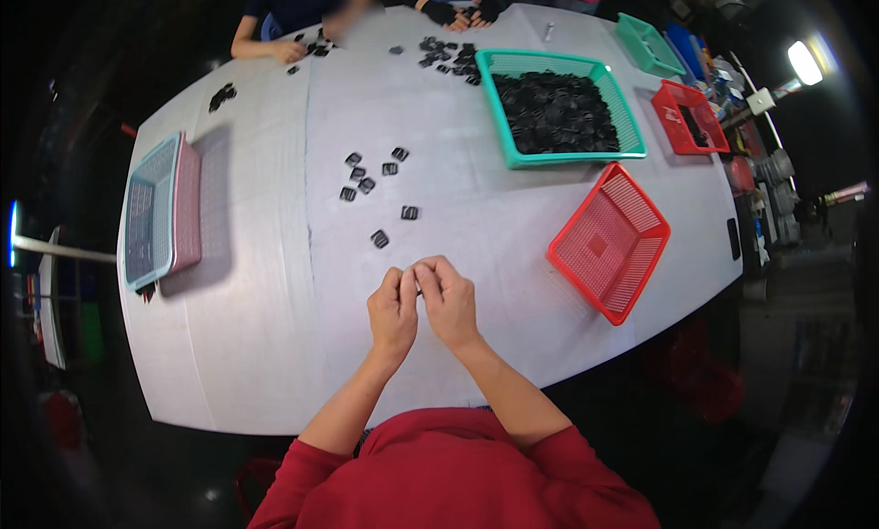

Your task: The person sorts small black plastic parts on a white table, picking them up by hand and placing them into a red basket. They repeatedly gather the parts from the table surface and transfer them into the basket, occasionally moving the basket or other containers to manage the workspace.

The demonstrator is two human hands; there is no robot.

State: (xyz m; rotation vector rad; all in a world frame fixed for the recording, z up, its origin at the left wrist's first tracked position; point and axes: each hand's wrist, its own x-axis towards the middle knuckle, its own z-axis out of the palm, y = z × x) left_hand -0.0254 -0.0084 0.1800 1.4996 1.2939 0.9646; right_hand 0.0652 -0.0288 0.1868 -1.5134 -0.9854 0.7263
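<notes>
My left hand [394, 314] and my right hand [448, 300] meet over the near middle of the white table [265, 346], fingertips pinched together. Whatever they hold is mostly hidden; only a small dark bit shows between the fingers. Just beyond them lies a small black square piece [380, 239] with rounded corners, and another black piece [409, 213] sits a little farther off. Several more such pieces, including one black piece [348, 195], are scattered past these. To the right of my hands rests a red plastic basket [600, 240], tilted toward me, with no pieces visible in it.
A teal basket [572, 161] heaped with black pieces stands at the back right. Nested blue and pink baskets [188, 204] are at the left. Farther right are a small red basket [673, 130] and a green basket [645, 48]. Co-workers' hands [458, 16] handle black pieces across the table.
</notes>
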